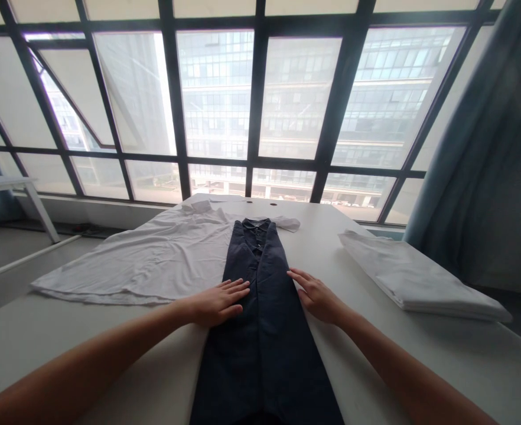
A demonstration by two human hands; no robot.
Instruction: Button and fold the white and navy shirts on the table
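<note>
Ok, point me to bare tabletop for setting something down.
On the right, table lies bare between the dark shirt and folded white cloth, beyond the right hand. Left, it's bare between the white shirt and left arm. Crowded: where the shirts meet.

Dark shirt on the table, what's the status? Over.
Left hand open, flat on the dark shirt; right hand open at its right edge. Sides folded inward lengthwise, collar at far end. White garment spread close on its left.
</note>
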